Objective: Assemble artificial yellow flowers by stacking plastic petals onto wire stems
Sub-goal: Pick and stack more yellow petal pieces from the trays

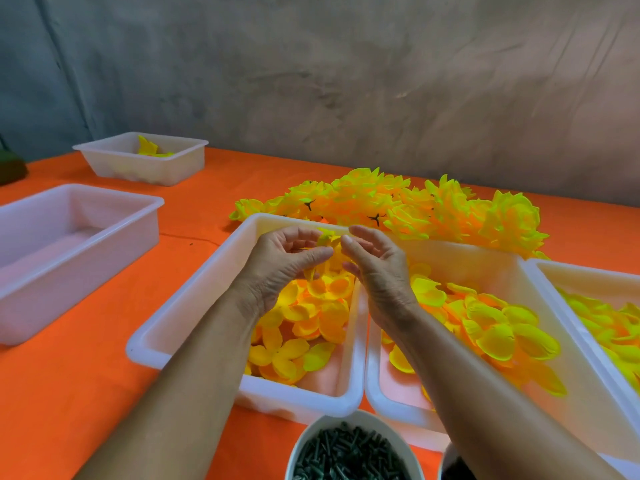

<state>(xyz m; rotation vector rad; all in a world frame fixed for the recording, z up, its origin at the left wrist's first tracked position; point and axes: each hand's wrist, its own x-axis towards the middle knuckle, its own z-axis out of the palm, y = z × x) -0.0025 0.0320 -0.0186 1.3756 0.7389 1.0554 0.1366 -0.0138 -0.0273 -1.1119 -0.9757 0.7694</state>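
Note:
My left hand (282, 263) and my right hand (375, 268) hover together over the far end of the middle white tray (194, 306), which holds loose yellow petals (311, 327). Between the fingertips of both hands sits a small yellow petal piece (327, 237); my left thumb and fingers pinch it, and my right fingers curl beside it. No wire stem shows in either hand. A pile of finished yellow flowers (398, 206) lies on the orange table behind the trays. A white bowl of dark green stem pieces (349, 452) stands at the near edge.
A second tray of larger yellow petals (491, 327) sits to the right, and a third (609, 327) at the far right. An empty white tray (69, 237) is at left. A small tray (145, 157) with a few petals stands at the back left.

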